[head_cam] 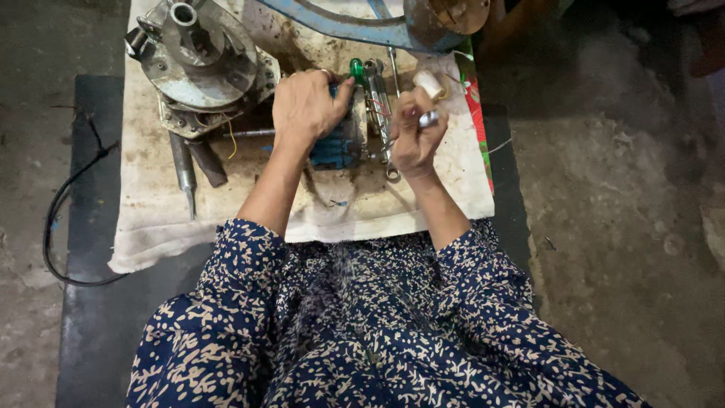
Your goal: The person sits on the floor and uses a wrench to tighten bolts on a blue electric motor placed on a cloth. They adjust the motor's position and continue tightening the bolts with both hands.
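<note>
My left hand (306, 106) rests on top of a blue block-shaped part (336, 147) on the stained white cloth (151, 211), fingers curled over it. My right hand (415, 132) is closed around a small silvery metal piece (429, 119), held just right of the blue part. Several wrenches and a green-handled screwdriver (356, 69) lie between and behind the hands. A small white roll (429, 81) sits just beyond my right hand.
A round grey metal motor housing with a shaft (200, 57) stands at the back left. A metal rod (183, 170) lies beside it. A blue metal arm (340, 26) crosses the top. A black cable (64, 204) loops at left on the concrete floor.
</note>
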